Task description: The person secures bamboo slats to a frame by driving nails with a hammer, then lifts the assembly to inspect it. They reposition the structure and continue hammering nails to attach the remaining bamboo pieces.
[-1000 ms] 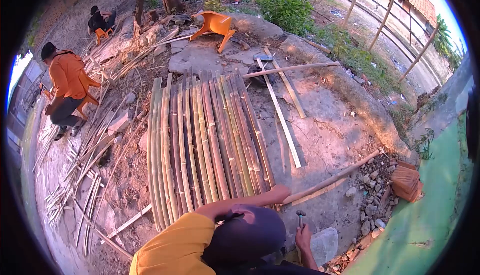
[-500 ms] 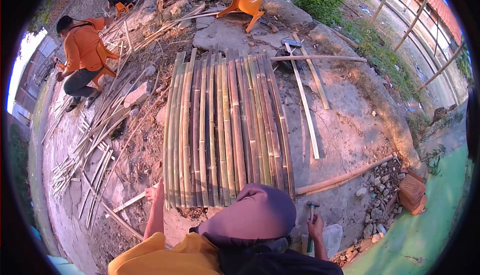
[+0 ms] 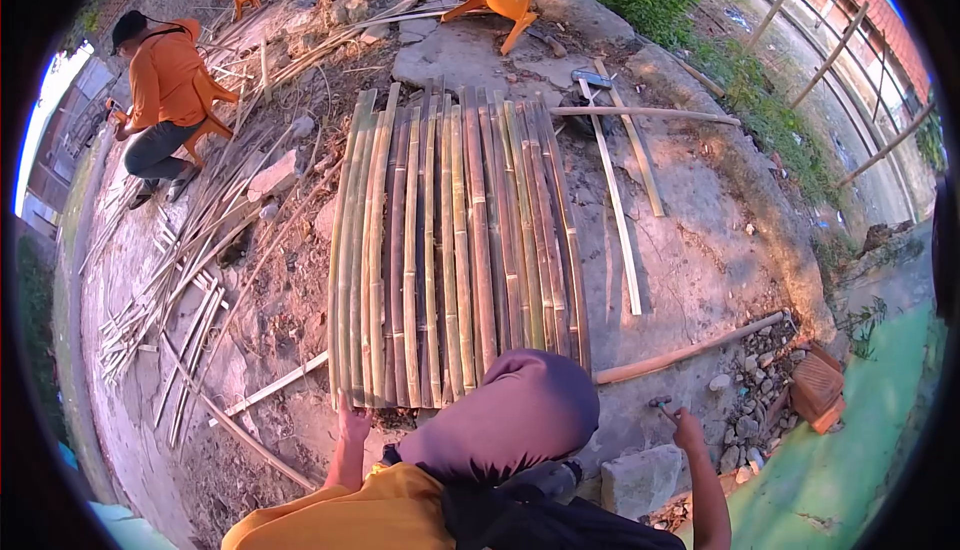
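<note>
A panel of split bamboo slats [image 3: 462,250] lies side by side in front of my bent knee [image 3: 530,400]. My left hand [image 3: 352,420] is at the near end of the leftmost slats, fingers apart and pointing at their cut ends; it looks to be touching them. Out to the right, my right hand [image 3: 687,430] is closed round the handle of a hammer [image 3: 661,404], its head pointing left. Beneath the slats, a round pole [image 3: 690,350] sticks out at the near right and another pole [image 3: 650,112] at the far right.
Pale wooden strips [image 3: 618,220] lie right of the panel. A whitish block [image 3: 640,478] sits below the hammer, with rubble and a reddish brick [image 3: 818,390] farther right. Loose bamboo strips [image 3: 200,290] cover the left ground. A person in orange [image 3: 165,80] sits beyond; an orange chair [image 3: 495,2] lies tipped over.
My left hand has shifted right and down, from beside the panel to the slat ends. My right hand has moved right with the hammer, which has swung from upright, uncovering the whitish block.
</note>
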`<state>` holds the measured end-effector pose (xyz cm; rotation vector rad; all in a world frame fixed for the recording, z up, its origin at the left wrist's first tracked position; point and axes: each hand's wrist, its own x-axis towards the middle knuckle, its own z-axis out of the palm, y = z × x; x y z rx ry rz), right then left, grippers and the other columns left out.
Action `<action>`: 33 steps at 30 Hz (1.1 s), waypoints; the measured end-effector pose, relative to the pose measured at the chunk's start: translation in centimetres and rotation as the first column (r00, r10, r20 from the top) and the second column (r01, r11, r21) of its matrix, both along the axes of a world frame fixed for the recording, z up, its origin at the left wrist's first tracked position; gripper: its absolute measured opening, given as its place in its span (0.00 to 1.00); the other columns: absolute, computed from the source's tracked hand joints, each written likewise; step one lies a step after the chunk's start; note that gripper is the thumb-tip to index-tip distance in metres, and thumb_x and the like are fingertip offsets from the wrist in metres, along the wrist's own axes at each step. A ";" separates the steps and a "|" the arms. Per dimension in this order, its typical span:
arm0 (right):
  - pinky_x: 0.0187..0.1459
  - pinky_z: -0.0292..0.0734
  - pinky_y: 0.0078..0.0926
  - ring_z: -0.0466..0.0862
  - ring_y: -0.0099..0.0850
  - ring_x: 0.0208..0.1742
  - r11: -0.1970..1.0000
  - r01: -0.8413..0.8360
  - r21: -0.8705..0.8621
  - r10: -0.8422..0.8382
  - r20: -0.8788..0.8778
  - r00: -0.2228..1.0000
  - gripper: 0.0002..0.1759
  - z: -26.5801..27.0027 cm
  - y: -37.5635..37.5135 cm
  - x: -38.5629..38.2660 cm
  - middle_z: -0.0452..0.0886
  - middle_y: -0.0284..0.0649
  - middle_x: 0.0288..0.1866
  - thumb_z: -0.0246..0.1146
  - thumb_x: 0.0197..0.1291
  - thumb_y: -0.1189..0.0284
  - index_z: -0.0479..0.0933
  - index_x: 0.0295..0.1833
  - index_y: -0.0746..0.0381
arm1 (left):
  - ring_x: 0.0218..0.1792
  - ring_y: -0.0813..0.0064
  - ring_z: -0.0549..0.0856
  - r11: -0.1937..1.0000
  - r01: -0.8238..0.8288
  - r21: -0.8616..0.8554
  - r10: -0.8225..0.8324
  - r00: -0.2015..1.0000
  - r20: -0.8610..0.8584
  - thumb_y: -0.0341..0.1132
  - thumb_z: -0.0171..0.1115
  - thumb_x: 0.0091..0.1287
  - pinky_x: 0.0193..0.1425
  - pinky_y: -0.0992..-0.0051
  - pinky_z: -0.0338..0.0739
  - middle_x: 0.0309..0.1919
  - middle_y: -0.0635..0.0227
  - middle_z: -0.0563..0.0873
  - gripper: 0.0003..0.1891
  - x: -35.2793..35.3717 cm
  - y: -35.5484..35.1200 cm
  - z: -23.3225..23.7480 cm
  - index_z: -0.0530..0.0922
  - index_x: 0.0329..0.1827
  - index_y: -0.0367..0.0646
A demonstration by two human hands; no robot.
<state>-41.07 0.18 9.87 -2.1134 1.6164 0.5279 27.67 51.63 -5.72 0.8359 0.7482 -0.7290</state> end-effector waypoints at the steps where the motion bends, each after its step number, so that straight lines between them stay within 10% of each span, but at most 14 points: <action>1: 0.53 0.81 0.57 0.87 0.59 0.52 0.999 -0.045 0.023 0.046 -0.059 0.997 0.23 -0.9 -0.7 0.0 0.87 0.58 0.49 0.66 0.57 0.79 0.76 0.60 0.61 | 0.70 0.57 0.77 0.980 -0.120 0.157 0.126 0.992 -0.028 0.64 0.70 0.68 0.74 0.51 0.75 0.74 0.60 0.75 0.39 -0.3 -1.0 1.1 0.71 0.78 0.56; 8: 0.52 0.85 0.47 0.90 0.51 0.49 0.950 0.285 -0.128 -0.252 0.224 0.941 0.23 -8.6 -2.9 5.5 0.89 0.58 0.48 0.71 0.63 0.59 0.83 0.53 0.68 | 0.73 0.59 0.74 0.994 -0.086 0.061 0.081 0.993 0.091 0.66 0.65 0.70 0.72 0.50 0.75 0.76 0.68 0.74 0.38 -0.7 -2.8 4.2 0.71 0.78 0.58; 10: 0.29 0.82 0.35 0.88 0.35 0.30 0.849 0.424 0.316 -0.520 0.350 0.779 0.24 -21.1 -4.9 2.6 0.87 0.47 0.40 0.66 0.71 0.53 0.82 0.51 0.67 | 0.75 0.59 0.72 0.999 -0.049 0.024 0.045 0.989 0.139 0.64 0.63 0.71 0.74 0.50 0.73 0.78 0.70 0.73 0.37 -0.2 -2.5 3.3 0.69 0.80 0.60; 14: 0.32 0.85 0.31 0.88 0.34 0.32 0.183 0.677 0.713 -0.915 0.376 -0.150 0.21 -12.9 0.3 15.5 0.85 0.43 0.40 0.63 0.75 0.57 0.77 0.60 0.63 | 0.76 0.59 0.71 0.997 -0.015 0.073 0.002 0.983 0.183 0.64 0.63 0.71 0.74 0.49 0.73 0.78 0.70 0.72 0.37 -0.7 -4.8 4.4 0.69 0.80 0.60; 18: 0.37 0.87 0.30 0.89 0.33 0.39 0.144 0.640 0.754 -0.813 0.459 -0.358 0.18 -14.8 2.9 19.6 0.85 0.41 0.45 0.66 0.72 0.61 0.79 0.59 0.61 | 0.76 0.60 0.71 0.995 0.029 0.098 -0.049 0.977 0.208 0.64 0.63 0.71 0.74 0.49 0.73 0.78 0.69 0.72 0.38 -2.3 -8.5 5.7 0.69 0.81 0.60; 30: 0.34 0.84 0.32 0.85 0.32 0.36 0.236 0.727 0.645 -0.721 0.618 -0.313 0.18 -12.9 2.6 22.1 0.82 0.38 0.39 0.73 0.62 0.64 0.80 0.51 0.65 | 0.77 0.60 0.70 0.995 0.083 0.052 -0.096 0.934 0.343 0.63 0.63 0.72 0.73 0.48 0.72 0.79 0.69 0.71 0.38 -1.5 -9.7 9.5 0.68 0.82 0.60; 33: 0.39 0.83 0.37 0.86 0.37 0.40 0.229 0.633 0.740 -0.643 0.603 -0.472 0.20 -10.1 2.5 22.1 0.83 0.43 0.43 0.74 0.58 0.68 0.79 0.50 0.68 | 0.77 0.60 0.69 0.996 0.076 -0.037 -0.056 0.923 0.381 0.63 0.63 0.72 0.73 0.48 0.72 0.79 0.69 0.71 0.38 -1.5 -6.0 9.7 0.68 0.82 0.60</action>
